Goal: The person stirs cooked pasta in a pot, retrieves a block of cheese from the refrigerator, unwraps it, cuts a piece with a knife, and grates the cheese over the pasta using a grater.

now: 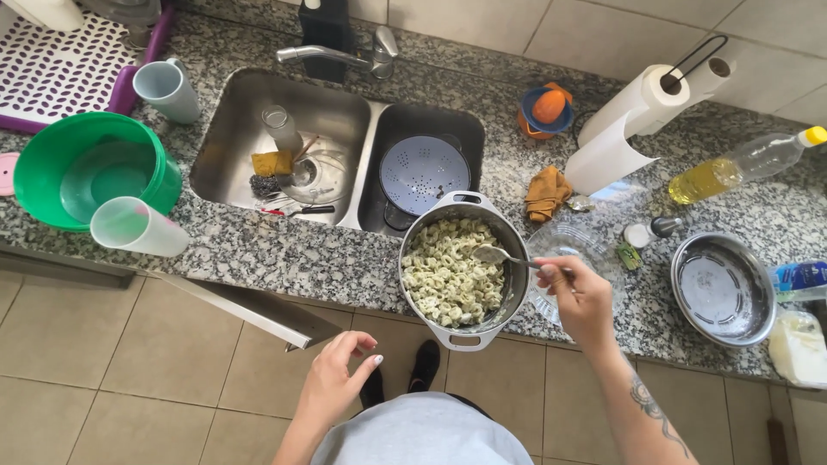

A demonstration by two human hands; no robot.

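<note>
A metal pot (515, 284) full of pale stuffed pasta (448, 271) stands at the counter's front edge. My right hand (579, 297) grips a metal spoon (504, 257) whose bowl rests on the pasta at the pot's right side. A clear glass bowl (558, 243) sits under that hand, just right of the pot. My left hand (338, 379) hangs over the tiled floor below the counter, fingers loosely curled, holding nothing.
A double sink holds a blue colander (424, 172), a jar and utensils. A green bowl (86, 168) and two plastic cups (138, 226) sit left. Paper towel roll (633, 112), oil bottle (741, 165) and a steel bowl (722, 288) sit right. An open drawer (250, 312) juts out.
</note>
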